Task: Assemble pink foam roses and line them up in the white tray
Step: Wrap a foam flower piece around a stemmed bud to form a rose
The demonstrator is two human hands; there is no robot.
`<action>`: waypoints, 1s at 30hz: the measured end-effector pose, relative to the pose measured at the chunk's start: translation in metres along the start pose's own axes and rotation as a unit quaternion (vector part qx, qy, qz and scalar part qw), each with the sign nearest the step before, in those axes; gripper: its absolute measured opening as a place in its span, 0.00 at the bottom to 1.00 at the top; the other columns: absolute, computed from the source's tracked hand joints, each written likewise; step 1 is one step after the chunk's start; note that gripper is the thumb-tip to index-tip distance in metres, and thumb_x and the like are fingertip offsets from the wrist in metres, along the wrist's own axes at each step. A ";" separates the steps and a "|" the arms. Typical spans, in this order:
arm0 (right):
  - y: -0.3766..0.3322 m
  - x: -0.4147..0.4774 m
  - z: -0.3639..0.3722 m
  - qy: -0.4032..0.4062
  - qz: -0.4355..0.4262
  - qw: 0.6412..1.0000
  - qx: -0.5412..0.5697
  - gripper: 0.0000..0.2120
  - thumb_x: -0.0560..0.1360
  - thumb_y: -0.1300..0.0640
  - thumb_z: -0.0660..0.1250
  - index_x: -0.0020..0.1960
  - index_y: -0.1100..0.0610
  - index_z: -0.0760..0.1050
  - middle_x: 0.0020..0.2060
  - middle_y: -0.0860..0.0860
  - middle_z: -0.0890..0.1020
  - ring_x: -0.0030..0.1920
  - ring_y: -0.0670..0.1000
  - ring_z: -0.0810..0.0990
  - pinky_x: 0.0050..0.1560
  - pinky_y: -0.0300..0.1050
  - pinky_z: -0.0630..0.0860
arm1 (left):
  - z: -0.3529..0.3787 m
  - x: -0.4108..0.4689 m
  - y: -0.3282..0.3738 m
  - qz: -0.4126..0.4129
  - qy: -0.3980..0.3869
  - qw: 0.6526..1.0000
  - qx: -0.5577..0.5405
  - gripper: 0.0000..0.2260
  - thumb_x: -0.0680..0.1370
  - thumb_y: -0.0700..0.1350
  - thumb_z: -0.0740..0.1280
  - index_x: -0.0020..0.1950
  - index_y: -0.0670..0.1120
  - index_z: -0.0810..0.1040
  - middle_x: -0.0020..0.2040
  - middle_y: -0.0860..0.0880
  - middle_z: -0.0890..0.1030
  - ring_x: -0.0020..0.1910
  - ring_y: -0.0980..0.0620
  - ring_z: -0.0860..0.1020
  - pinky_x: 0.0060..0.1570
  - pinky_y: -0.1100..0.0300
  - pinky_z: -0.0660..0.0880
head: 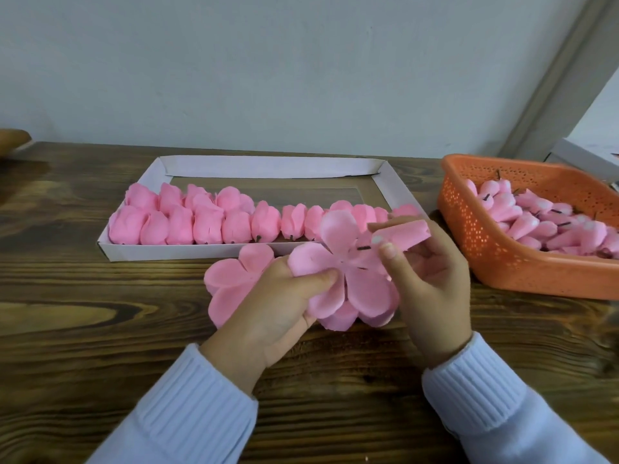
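Wood-grain table [100, 329] fills the view, its far edge against a pale wall. Near that far edge lies the white tray [268, 166], long side toward the person, with finished pink roses [207, 226] packed along its near wall from left corner to right, and a second, shorter row behind them at the left end. Toward the table's right edge sits an orange basket [502, 262] heaped with pink buds [536, 222] on dark stems. Just in front of the tray's near wall, the left hand [278, 309] holds a flat, flower-shaped petal sheet [365, 289], thumb pressed on top near its centre, fingers beneath. A spare petal sheet [231, 279] lies on the table partly under that hand. The right hand [432, 283] pinches a rolled bud [408, 234] between thumb and forefinger, its dark stem [363, 248] pointing at the sheet's centre.
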State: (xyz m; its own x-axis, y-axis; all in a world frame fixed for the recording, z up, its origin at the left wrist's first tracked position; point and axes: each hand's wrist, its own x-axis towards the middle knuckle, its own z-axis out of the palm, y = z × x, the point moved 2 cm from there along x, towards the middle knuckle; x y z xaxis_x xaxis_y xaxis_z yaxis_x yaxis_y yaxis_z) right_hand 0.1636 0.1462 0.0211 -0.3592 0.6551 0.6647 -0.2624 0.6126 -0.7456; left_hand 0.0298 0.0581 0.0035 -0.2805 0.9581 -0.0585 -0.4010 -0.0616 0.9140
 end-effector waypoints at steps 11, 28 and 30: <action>-0.012 -0.008 0.007 -0.012 -0.077 0.983 -0.164 0.09 0.70 0.49 0.71 0.50 0.47 0.78 0.47 0.45 0.81 0.54 0.54 0.79 0.57 0.51 0.74 | 0.002 -0.002 0.002 -0.011 -0.017 0.998 -0.053 0.11 0.81 0.33 0.59 0.57 0.35 0.80 0.53 0.37 0.82 0.53 0.47 0.81 0.60 0.49 0.76; -0.011 -0.006 0.009 -0.004 -0.090 0.959 -0.268 0.10 0.70 0.51 0.70 0.49 0.52 0.80 0.45 0.38 0.78 0.50 0.51 0.78 0.51 0.54 0.76 | 0.012 -0.008 0.008 0.055 -0.066 0.996 -0.011 0.16 0.75 0.38 0.67 0.63 0.40 0.76 0.57 0.42 0.82 0.59 0.46 0.79 0.63 0.52 0.74; -0.009 -0.006 0.007 0.012 -0.094 0.952 -0.292 0.10 0.70 0.51 0.70 0.47 0.56 0.80 0.42 0.43 0.78 0.46 0.49 0.77 0.47 0.52 0.76 | 0.015 -0.012 0.009 0.096 -0.071 0.988 0.096 0.21 0.74 0.41 0.66 0.67 0.47 0.74 0.61 0.49 0.80 0.64 0.51 0.76 0.67 0.51 0.70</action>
State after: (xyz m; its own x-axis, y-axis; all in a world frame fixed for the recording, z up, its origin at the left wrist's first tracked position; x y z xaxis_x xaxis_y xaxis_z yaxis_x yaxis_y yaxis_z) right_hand 0.1622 0.1337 0.0235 -0.3328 0.5158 0.7894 0.2244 0.8564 -0.4650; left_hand 0.0427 0.0507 0.0189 -0.2042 0.9644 0.1679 -0.1754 -0.2048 0.9630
